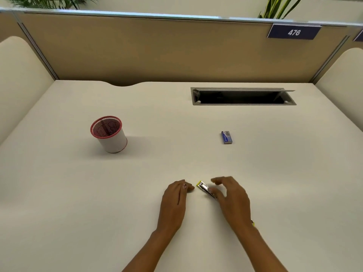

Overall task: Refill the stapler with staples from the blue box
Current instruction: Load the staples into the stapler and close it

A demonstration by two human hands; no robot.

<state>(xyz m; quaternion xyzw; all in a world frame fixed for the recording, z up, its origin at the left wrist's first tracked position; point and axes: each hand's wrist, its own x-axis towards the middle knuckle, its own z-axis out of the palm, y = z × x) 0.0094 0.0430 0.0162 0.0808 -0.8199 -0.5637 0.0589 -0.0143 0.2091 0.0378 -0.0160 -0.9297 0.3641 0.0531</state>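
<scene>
Both forearms enter from the near edge of the desk [176, 118]. Right hand [233, 201] is over the rear of the stapler [206, 189], fingers spread and curled loosely; thumb touches the stapler, but a firm grip cannot be confirmed. Left hand [174, 201] rests on the desk just left of the stapler's yellow tip, fingers together, holding nothing. Stapler lies near the near edge, centre, angled, metal face up. Cable hatch [243, 96] stands open near the far edge, right side. Mesh cup [109, 134], red-rimmed, stands upright at left middle. Blue box [226, 137] lies right of centre, well apart from the stapler and both hands.
</scene>
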